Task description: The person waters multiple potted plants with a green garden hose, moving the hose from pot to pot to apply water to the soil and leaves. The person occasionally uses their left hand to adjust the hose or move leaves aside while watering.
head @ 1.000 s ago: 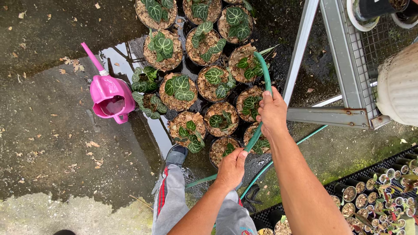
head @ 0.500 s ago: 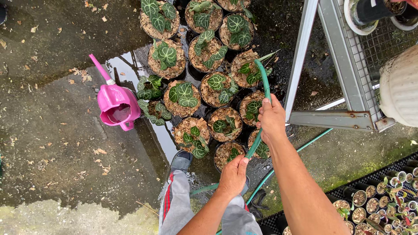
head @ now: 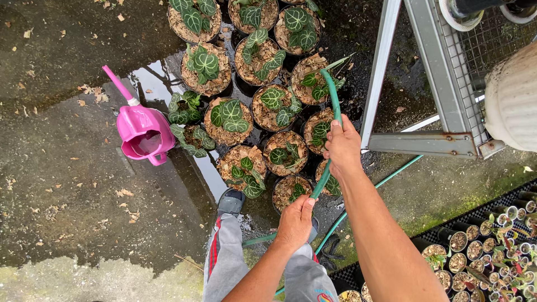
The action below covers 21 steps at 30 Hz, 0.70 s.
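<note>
A green hose [head: 334, 98] curves up over a cluster of potted plants [head: 251, 106] with dark veined leaves, standing on wet concrete. My right hand [head: 342, 144] grips the hose near its end, above the pots at the cluster's right side. My left hand [head: 295, 221] holds the same hose lower down, close to my legs in grey trousers with a red stripe. The hose's nozzle end points toward a pot at the upper right of the cluster.
A pink watering can [head: 142, 130] stands left of the pots beside a puddle. A grey metal bench frame [head: 425, 84] rises on the right with a white pot [head: 512, 100] on it. Trays of small seedling pots [head: 492, 251] sit at the lower right.
The view has shifted, so pots and watering can sit slightly lower in the frame. Both hands keep their grip on the hose, with my left hand a little lower along it.
</note>
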Available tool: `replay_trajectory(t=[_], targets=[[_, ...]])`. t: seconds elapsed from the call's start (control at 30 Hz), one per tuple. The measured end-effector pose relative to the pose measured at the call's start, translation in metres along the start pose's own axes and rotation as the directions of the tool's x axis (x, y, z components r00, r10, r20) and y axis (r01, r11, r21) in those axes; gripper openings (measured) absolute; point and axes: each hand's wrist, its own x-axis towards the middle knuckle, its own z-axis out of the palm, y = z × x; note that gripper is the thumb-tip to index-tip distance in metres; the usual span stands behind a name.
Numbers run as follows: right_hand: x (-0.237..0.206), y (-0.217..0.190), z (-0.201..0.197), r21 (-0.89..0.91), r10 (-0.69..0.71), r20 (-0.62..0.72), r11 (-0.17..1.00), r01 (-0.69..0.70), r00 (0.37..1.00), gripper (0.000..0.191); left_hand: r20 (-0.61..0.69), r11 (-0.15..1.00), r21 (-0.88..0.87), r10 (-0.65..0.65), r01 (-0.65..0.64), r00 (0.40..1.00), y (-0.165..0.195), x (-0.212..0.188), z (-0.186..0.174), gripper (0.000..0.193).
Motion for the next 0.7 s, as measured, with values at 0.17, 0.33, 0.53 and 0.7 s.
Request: replay_trajectory(t=[0.17, 0.33, 0.53, 0.7], targets=[[0.003, 0.003, -0.003, 0.009, -0.009, 0.012, 1.000, 0.009, 1.000, 0.021, -0.023, 0.999, -0.017, 0.039, -0.039, 0.999, -0.004, 0.001, 0.003, 0.036], [0.005, 0.005, -0.005, 0.022, -0.006, 0.005, 1.000, 0.006, 1.000, 0.022, -0.010, 1.000, -0.009, 0.010, -0.010, 1.000, -0.008, 0.003, 0.007, 0.035], [0.005, 0.006, -0.006, -0.002, -0.001, 0.017, 1.000, 0.001, 1.000, 0.024, -0.023, 0.998, -0.028, 0.051, -0.052, 0.998, -0.014, 0.004, 0.010, 0.033], [0.000, 0.002, -0.003, -0.020, 0.024, -0.005, 1.000, -0.024, 1.000, 0.033, -0.013, 0.999, -0.028, 0.024, -0.024, 1.000, -0.015, 0.004, 0.011, 0.034]])
